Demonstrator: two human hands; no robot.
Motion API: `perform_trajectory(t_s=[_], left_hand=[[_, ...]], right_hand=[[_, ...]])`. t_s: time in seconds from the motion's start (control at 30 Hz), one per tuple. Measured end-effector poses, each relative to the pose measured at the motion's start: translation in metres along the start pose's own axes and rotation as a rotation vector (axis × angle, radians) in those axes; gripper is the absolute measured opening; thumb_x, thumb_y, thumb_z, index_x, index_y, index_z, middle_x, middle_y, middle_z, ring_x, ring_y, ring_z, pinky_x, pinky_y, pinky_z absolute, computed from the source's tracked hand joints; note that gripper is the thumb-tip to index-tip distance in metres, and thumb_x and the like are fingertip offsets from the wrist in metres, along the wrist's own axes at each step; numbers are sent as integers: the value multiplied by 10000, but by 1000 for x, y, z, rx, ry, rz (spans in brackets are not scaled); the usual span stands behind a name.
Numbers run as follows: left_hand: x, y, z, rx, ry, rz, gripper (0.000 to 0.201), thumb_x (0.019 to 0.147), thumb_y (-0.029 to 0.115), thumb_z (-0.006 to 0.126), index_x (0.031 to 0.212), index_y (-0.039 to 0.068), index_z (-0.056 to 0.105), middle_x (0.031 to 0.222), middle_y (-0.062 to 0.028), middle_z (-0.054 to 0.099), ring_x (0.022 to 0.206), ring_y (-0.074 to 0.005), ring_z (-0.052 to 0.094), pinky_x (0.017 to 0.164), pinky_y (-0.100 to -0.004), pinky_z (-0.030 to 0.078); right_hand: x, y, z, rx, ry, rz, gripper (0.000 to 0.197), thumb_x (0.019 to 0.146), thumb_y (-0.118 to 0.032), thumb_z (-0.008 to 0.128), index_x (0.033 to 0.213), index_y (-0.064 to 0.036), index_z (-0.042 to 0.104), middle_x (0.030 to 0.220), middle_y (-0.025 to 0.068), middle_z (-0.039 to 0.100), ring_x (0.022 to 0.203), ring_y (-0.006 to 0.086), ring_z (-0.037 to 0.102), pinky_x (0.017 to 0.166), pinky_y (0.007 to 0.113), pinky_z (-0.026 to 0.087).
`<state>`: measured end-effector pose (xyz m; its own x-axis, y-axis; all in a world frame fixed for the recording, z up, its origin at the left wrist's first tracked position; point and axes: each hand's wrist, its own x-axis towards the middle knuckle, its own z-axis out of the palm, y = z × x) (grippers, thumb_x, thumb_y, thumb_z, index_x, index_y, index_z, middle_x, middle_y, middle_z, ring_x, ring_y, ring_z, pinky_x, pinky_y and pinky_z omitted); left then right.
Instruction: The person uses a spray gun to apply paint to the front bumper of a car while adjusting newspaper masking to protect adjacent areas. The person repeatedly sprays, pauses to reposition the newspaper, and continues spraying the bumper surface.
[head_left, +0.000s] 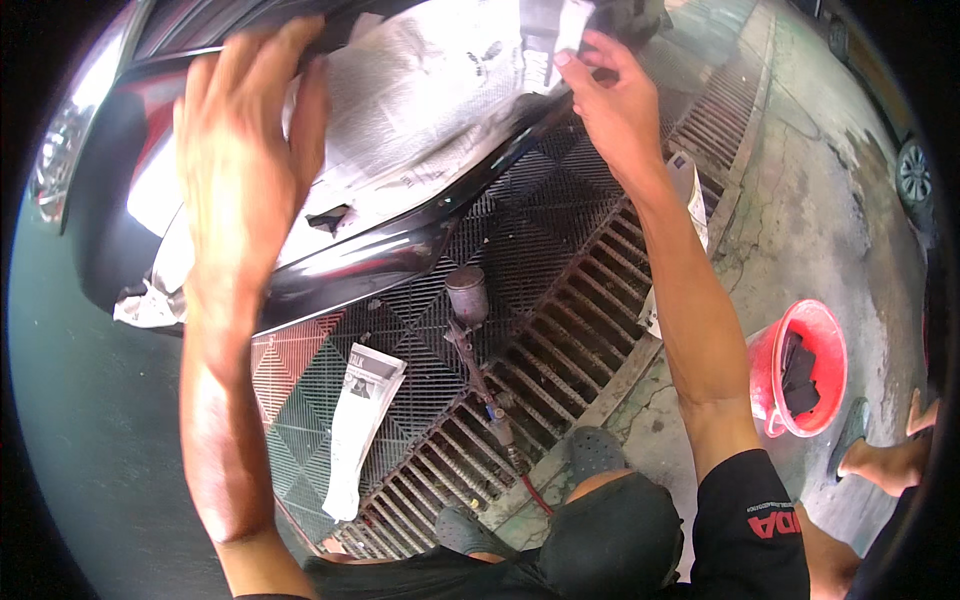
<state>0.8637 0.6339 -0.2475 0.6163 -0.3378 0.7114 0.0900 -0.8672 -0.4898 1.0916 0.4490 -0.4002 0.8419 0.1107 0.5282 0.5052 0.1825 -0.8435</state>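
Sheets of newspaper point(440, 85) cover part of a dark, glossy car body panel point(370, 265) in front of me. My left hand point(240, 150), slightly smeared by motion, is over the left part of the newspaper with its fingers stretched out and nothing seen in them. Whether it touches the panel I cannot tell. At the far right edge of the paper, my right hand point(615, 100) pinches a white strip point(572, 28) between thumb and forefinger. A small black torn patch point(328, 218) shows on the newspaper between my hands.
Below the panel, a spray gun point(468, 330) with a metal cup and red hose lies over grating. Folded newspaper point(360, 425) is on the floor mat. A red bucket point(830, 345) holding dark blocks stands right, near another person's foot point(875, 465). A metal floor grate point(560, 345) runs diagonally.
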Motion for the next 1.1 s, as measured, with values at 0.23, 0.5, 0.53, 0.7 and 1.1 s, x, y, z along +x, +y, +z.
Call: perform_trajectory(t_s=[0.23,0.5,0.53,0.7,1.1], left_hand=[[54,-14,36,144,-185,216,262,954,166,721,1205,93,735,1135,-83,719,1035,-316,668,915,-426,535],[51,-9,50,131,-200,169,213,995,118,667,1201,83,708,1132,-126,713,1076,-351,676,970,-436,528],[52,-10,50,175,-232,198,220,1006,123,654,1217,76,695,1146,-154,704,1099,-376,671,987,-437,517],[53,-12,53,206,-261,221,187,1018,88,619,1190,47,682,1126,-174,681,1059,-391,648,944,-463,511],[22,5,26,162,-211,345,334,938,-86,624,1252,25,598,1171,-161,666,1038,-335,634,943,-455,474]], right_hand=[[4,19,-16,-115,-45,3,240,952,-149,724,1146,-8,745,1026,125,733,785,183,659,742,337,540],[-9,16,-15,-22,-65,-90,176,994,-138,668,1064,24,670,924,130,714,752,192,660,702,338,532],[-11,15,-16,-44,-64,-82,171,998,-136,664,1059,24,662,923,135,712,754,194,663,701,339,531],[-18,22,-19,56,-36,-201,154,996,-137,662,1029,13,660,905,128,698,706,221,675,664,350,536],[-43,61,-9,-104,60,-426,125,952,-47,680,1069,-66,639,1059,106,735,872,334,741,729,385,608]])
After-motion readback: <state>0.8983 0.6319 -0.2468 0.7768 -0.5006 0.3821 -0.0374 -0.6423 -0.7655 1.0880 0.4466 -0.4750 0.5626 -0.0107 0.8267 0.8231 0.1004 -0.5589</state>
